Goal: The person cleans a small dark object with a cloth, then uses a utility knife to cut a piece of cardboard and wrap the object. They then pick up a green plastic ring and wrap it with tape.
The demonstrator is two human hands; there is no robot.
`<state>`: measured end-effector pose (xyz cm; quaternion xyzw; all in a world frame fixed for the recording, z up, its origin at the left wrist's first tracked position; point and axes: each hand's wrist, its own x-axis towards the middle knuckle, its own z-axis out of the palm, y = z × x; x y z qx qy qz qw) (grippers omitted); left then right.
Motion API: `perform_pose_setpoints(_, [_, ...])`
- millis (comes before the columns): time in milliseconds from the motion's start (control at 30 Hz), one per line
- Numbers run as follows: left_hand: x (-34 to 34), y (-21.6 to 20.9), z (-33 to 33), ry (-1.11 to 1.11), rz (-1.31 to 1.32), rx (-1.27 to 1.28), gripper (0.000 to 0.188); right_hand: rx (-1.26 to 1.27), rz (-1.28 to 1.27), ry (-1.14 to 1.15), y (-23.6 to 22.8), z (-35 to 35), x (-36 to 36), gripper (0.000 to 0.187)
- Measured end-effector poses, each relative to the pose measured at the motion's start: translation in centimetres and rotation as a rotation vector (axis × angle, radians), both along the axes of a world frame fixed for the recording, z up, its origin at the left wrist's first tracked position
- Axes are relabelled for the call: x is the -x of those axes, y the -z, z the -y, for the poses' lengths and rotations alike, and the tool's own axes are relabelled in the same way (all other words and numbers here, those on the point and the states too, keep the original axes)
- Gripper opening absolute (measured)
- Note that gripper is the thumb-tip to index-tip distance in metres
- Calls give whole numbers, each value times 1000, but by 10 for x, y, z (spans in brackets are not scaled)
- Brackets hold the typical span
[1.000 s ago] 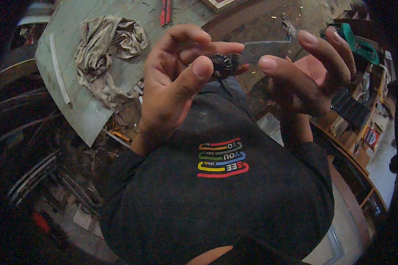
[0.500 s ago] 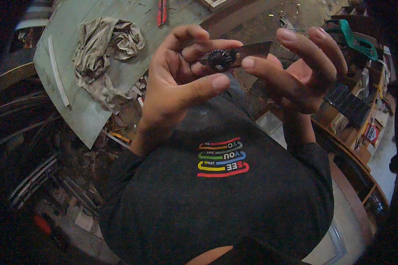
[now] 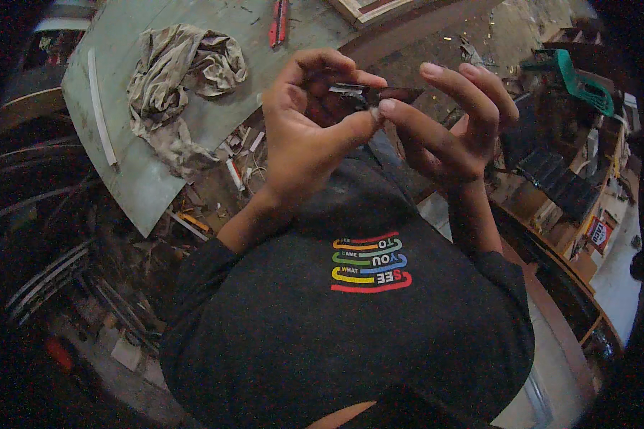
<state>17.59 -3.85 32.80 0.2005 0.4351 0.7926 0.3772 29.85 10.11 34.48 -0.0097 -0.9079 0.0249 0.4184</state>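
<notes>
In front of my chest I hold a dark, flat knife blade (image 3: 406, 94) with a pointed end, joined to a small black slider piece (image 3: 350, 96). My left hand (image 3: 298, 136) is closed around the slider piece, its thumb below and fingers curled behind. My right hand (image 3: 454, 136) pinches beside the blade, thumb tip touching my left thumb tip, while its other fingers stand raised and apart. The fingers hide part of the slider piece. A red, slim tool (image 3: 279, 23), like a cutter handle, lies on the greenish table (image 3: 114, 68).
A crumpled grey cloth (image 3: 168, 86) and a white strip (image 3: 101, 107) lie on the table. Scraps (image 3: 247, 154) litter the floor beside it. At the right are a green plastic piece (image 3: 572, 82) and an open wooden box (image 3: 544, 214). A wooden frame (image 3: 372, 8) is at the top.
My left thumb has moved over the ridged black knob, now mostly hidden. The two thumb tips have come together, and the blade has turned slightly. My right hand has shifted left.
</notes>
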Motion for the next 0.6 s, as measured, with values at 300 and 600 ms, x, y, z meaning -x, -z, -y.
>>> perform_pose_setpoints(300, [10, 9, 5, 41, 142, -12, 46, 8, 35, -44, -4, 4, 8, 12])
perform_pose_setpoints(600, [12, 16, 10, 2, 322, -68, 44, 505, -276, -160, 29, 29, 27, 21])
